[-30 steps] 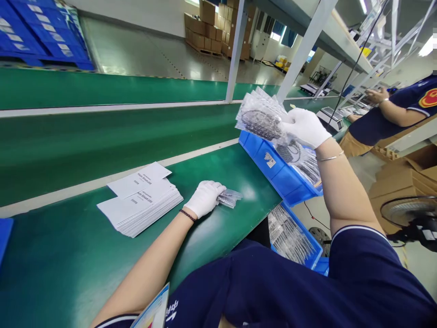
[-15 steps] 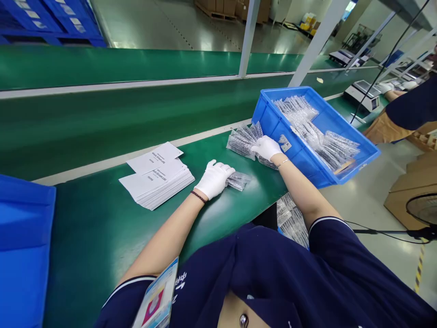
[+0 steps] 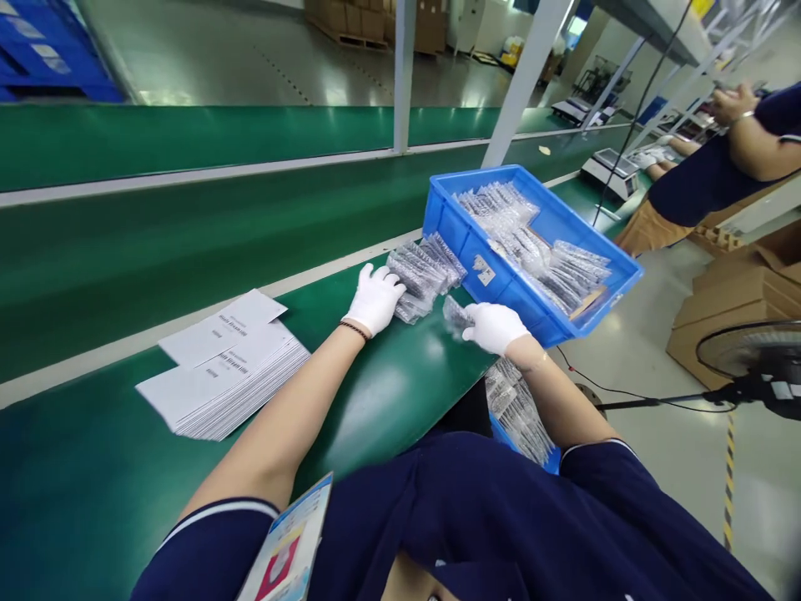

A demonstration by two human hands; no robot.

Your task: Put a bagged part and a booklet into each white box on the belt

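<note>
My left hand (image 3: 375,300), in a white glove, rests against the left side of a pile of bubble-wrap packets (image 3: 418,275) on the green table. Its fingers are spread, with the tips on the packets, and I see no grip around them. Nearer the table edge, my right hand (image 3: 497,328), also gloved, is closed on a clear bubble-wrap packet (image 3: 455,315) that sticks out to the left of its fingers. What lies inside the wrap is hard to make out. Left of my left arm lies a stack of printed white cards (image 3: 219,380), the top one set askew.
A blue bin (image 3: 531,292) with rows of wrapped packets stands right of the pile. Below the table edge, more packets (image 3: 516,409) lie in another blue container. A fan (image 3: 751,359), a scale (image 3: 610,174) and a co-worker (image 3: 701,188) are at the right.
My right hand has come away from the pile toward the table edge with a packet in it. My left hand has moved up to the pile. The view has turned slightly right.
</note>
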